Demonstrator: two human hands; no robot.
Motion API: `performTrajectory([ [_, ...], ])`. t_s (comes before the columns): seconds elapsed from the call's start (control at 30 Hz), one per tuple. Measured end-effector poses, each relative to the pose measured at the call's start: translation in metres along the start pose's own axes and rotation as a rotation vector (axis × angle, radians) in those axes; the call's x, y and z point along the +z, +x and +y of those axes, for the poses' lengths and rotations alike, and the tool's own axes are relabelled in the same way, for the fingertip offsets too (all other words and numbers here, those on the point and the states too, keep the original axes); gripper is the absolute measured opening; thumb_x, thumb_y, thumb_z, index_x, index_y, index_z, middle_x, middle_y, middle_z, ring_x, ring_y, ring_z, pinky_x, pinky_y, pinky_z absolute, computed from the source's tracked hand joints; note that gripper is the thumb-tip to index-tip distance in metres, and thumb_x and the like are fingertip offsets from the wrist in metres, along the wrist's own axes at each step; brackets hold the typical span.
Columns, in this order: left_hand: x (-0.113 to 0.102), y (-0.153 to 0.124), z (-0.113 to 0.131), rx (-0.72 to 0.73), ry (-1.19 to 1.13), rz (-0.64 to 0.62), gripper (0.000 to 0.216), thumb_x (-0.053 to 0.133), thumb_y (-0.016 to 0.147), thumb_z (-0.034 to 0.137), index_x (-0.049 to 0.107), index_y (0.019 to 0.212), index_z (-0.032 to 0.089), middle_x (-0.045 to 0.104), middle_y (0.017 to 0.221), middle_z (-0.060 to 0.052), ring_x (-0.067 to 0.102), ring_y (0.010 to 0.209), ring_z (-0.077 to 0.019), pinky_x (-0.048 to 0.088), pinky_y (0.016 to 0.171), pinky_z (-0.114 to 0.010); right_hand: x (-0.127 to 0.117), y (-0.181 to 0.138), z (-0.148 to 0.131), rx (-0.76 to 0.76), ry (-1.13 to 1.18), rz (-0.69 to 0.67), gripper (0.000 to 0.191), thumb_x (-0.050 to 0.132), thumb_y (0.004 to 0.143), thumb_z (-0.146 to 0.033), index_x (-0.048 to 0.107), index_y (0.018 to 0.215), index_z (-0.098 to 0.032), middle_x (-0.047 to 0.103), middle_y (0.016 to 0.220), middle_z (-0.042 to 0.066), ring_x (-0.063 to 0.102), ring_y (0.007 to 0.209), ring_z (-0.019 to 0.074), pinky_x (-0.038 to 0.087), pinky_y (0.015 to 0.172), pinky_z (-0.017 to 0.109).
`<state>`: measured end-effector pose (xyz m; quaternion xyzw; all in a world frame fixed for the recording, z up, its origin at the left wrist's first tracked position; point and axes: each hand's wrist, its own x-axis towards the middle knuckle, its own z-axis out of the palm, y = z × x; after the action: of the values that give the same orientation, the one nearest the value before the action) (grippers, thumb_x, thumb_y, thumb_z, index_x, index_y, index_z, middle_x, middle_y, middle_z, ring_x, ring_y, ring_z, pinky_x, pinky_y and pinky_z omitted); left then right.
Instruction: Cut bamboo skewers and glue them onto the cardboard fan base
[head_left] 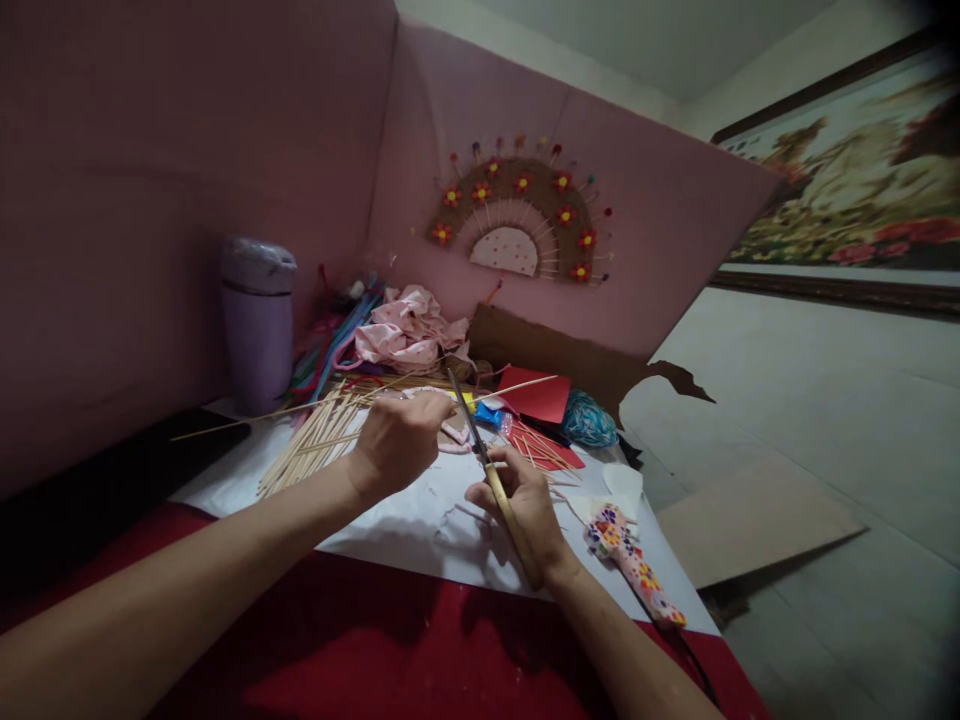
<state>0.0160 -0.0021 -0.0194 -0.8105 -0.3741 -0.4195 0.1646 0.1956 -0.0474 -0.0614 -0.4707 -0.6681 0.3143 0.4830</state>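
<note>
My left hand is closed on a thin wooden skewer that runs out to the right, with a long stick trailing left. My right hand grips a knife with a yellowish handle, its dark blade pointing up and left and meeting the skewer near my left fingers. Both hands hover over a white sheet on a red cloth. A loose pile of skewers lies just left of my left hand.
A lilac flask stands at the back left. Pink cloth, pipe cleaners, red card and teal yarn crowd the back. A flower-patterned glue gun lies at the right. A fan-shaped craft hangs on the pink board.
</note>
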Motion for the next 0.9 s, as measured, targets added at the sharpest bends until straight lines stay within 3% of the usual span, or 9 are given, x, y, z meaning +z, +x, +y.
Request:
performTrajectory([
  [0.1, -0.007, 0.005, 0.001, -0.117, -0.114, -0.039, 0.023, 0.041, 0.077, 0.008, 0.056, 0.062, 0.015, 0.053, 0.052, -0.001, 0.045, 0.049, -0.0119, 0.028, 0.050, -0.026, 0.001, 0.000, 0.001, -0.008, -0.015, 0.001, 0.039, 0.075, 0.063, -0.043, 0.051, 0.085, -0.021, 0.046, 0.055, -0.007, 0.038, 0.049, 0.0092, 0.028, 0.044, 0.020],
  [0.27, -0.012, 0.014, -0.001, -0.390, -0.619, -0.131, 0.030, 0.047, 0.073, 0.018, 0.038, 0.045, 0.016, 0.035, 0.045, 0.004, 0.031, 0.046, -0.0072, 0.023, 0.046, -0.022, 0.001, 0.000, 0.001, -0.036, -0.042, 0.006, 0.040, 0.075, 0.063, -0.042, 0.051, 0.086, -0.021, 0.046, 0.056, -0.007, 0.038, 0.050, 0.0092, 0.029, 0.045, 0.020],
  [0.5, -0.015, 0.021, -0.007, -0.901, -1.256, -0.538, 0.023, 0.054, 0.066, 0.018, 0.039, 0.049, 0.017, 0.030, 0.036, 0.007, 0.015, 0.029, -0.0023, 0.007, 0.031, -0.018, 0.001, -0.001, 0.004, -0.067, -0.063, -0.003, 0.041, 0.075, 0.063, -0.043, 0.051, 0.088, -0.021, 0.042, 0.053, -0.009, 0.036, 0.048, 0.0085, 0.028, 0.044, 0.020],
  [0.63, -0.014, 0.019, -0.017, -0.977, -1.581, -0.759, 0.018, 0.053, 0.060, 0.010, 0.039, 0.052, 0.017, 0.029, 0.035, 0.007, 0.011, 0.028, -0.0017, 0.009, 0.027, -0.014, -0.001, -0.001, 0.008, -0.111, -0.068, -0.021, 0.042, 0.075, 0.063, -0.042, 0.051, 0.090, -0.021, 0.041, 0.053, -0.009, 0.037, 0.047, 0.0089, 0.028, 0.044, 0.021],
  [0.7, -0.014, 0.017, -0.022, -0.988, -1.654, -0.812, 0.015, 0.052, 0.063, 0.009, 0.042, 0.055, 0.016, 0.030, 0.036, 0.007, 0.011, 0.028, -0.0020, 0.012, 0.026, -0.013, -0.002, -0.001, 0.009, -0.118, -0.067, -0.026, 0.042, 0.075, 0.063, -0.041, 0.051, 0.090, -0.021, 0.041, 0.053, -0.009, 0.037, 0.047, 0.0091, 0.028, 0.044, 0.021],
  [0.83, -0.014, 0.017, -0.022, -0.995, -1.698, -0.849, 0.016, 0.051, 0.062, 0.007, 0.041, 0.055, 0.017, 0.031, 0.036, 0.007, 0.013, 0.028, -0.0022, 0.014, 0.025, -0.013, -0.003, 0.000, 0.007, -0.103, -0.077, -0.023, 0.042, 0.076, 0.063, -0.041, 0.051, 0.090, -0.021, 0.041, 0.054, -0.009, 0.038, 0.048, 0.0095, 0.029, 0.045, 0.021],
  [0.9, -0.012, 0.018, -0.018, -0.999, -1.653, -0.783, 0.016, 0.052, 0.061, 0.008, 0.041, 0.054, 0.017, 0.033, 0.037, 0.007, 0.014, 0.028, -0.0019, 0.012, 0.026, -0.013, -0.003, 0.002, 0.006, -0.080, -0.085, -0.034, 0.041, 0.074, 0.063, -0.043, 0.051, 0.089, -0.021, 0.043, 0.056, -0.008, 0.039, 0.049, 0.0096, 0.030, 0.046, 0.021],
])
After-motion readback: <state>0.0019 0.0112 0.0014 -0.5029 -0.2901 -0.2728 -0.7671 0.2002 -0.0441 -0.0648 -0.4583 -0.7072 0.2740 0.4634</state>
